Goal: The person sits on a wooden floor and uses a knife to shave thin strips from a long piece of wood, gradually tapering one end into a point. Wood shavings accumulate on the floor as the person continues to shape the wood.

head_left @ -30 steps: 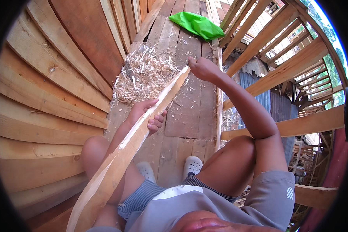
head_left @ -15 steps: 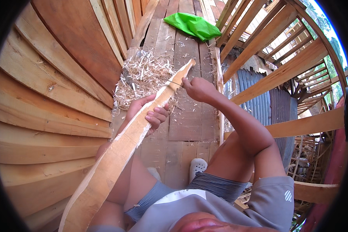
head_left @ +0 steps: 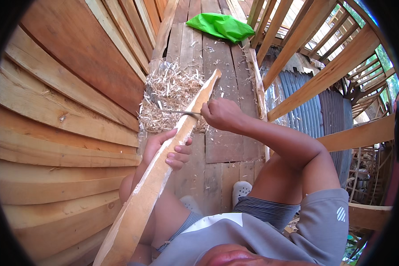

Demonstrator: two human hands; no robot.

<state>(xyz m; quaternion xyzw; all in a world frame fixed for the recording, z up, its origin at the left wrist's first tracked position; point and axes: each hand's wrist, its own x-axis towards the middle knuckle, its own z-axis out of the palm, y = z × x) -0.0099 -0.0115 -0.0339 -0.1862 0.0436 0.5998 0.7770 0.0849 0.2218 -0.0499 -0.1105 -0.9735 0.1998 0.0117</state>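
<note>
A long, pale plank with rough whittled edges slants from the lower left up to a narrow, notched far end. My left hand is closed around its middle from below, fingers curling over the right edge. Farther up, my right hand is a fist around the handle end of a knife. The thin blade lies crosswise over the plank, touching it or just above, and its tip points left. My fingers hide the knife's handle.
Wood shavings are heaped on the board floor beyond my left hand. A bright green plastic bag lies farther off. Overlapping wall boards stand close on the left; a slatted wooden railing runs along the right.
My right hand has drawn the knife back along the plank toward my left hand. The plank's near end has shifted rightward in view, and my left hand keeps its hold.
</note>
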